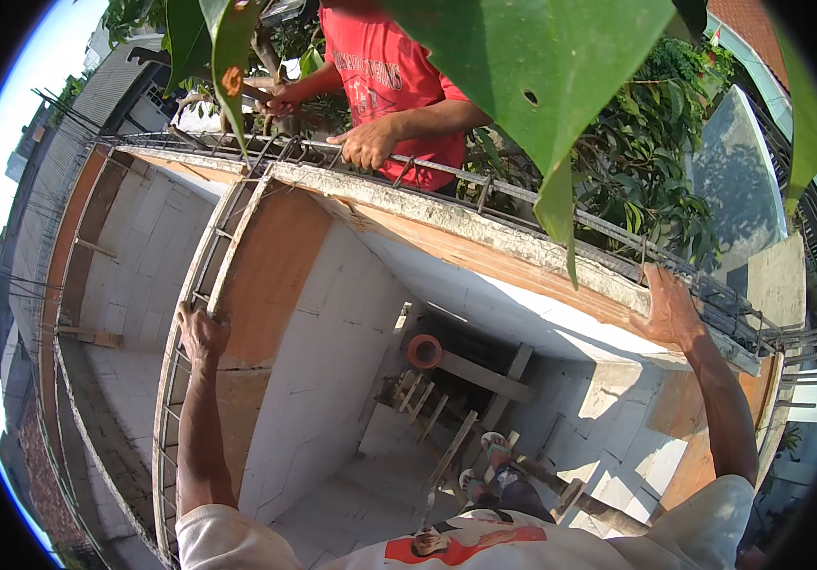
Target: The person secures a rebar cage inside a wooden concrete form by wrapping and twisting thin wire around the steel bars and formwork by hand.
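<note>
My left hand (pixel 203 332) is closed over the top edge of a formwork board (pixel 237 242) on the left, beside a rebar cage (pixel 173 380). My right hand (pixel 667 309) grips the upper edge of the long far formwork board (pixel 522 237), close to its right end. Steel bars (pixel 608 233) run along the top of that board, just beyond my right fingers. Both arms are spread wide. Far below, my feet in sandals (pixel 494 446) stand near wooden beams; what bears them is partly hidden.
Across the far board stands a person in a red shirt (pixel 389 85), one hand on the bars, the other around a dark object. Large green leaves (pixel 532 85) hang close in front. Pale block walls (pixel 332 323) drop to a deep space with timbers (pixel 451 451) and an orange ring (pixel 424 351).
</note>
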### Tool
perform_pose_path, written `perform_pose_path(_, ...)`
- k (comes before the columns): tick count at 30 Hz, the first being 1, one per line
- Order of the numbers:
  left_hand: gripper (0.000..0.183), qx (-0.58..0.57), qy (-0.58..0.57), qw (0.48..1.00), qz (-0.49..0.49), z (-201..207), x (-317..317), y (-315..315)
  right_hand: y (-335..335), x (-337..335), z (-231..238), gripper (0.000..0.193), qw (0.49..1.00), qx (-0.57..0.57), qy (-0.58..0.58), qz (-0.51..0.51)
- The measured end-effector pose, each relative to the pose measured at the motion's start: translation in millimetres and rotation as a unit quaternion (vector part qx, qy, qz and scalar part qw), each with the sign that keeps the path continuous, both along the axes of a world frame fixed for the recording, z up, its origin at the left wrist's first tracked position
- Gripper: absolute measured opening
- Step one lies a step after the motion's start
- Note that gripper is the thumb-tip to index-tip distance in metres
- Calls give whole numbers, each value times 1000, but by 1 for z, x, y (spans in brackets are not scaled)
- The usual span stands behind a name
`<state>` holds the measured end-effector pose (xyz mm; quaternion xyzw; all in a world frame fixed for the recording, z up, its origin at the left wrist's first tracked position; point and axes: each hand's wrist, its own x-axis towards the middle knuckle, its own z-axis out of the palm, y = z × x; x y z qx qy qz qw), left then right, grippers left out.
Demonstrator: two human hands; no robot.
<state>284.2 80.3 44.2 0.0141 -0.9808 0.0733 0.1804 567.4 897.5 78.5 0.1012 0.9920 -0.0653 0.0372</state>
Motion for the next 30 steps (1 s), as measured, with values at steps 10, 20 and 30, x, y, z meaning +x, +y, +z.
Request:
perform_pose_path(10, 48, 1, -48, 998, -30, 9, 2, 4, 12, 3, -20, 86, 995, -37, 54, 70)
perform_pose_path(20, 34, 27, -63, 997, -29, 3, -3, -14, 24, 14, -22, 97, 996, -77, -24, 34)
perform_pose_path(30, 43, 3, -34, 999, -11, 8, 1, 7, 33, 9, -28, 89, 992, -113, -51, 20)
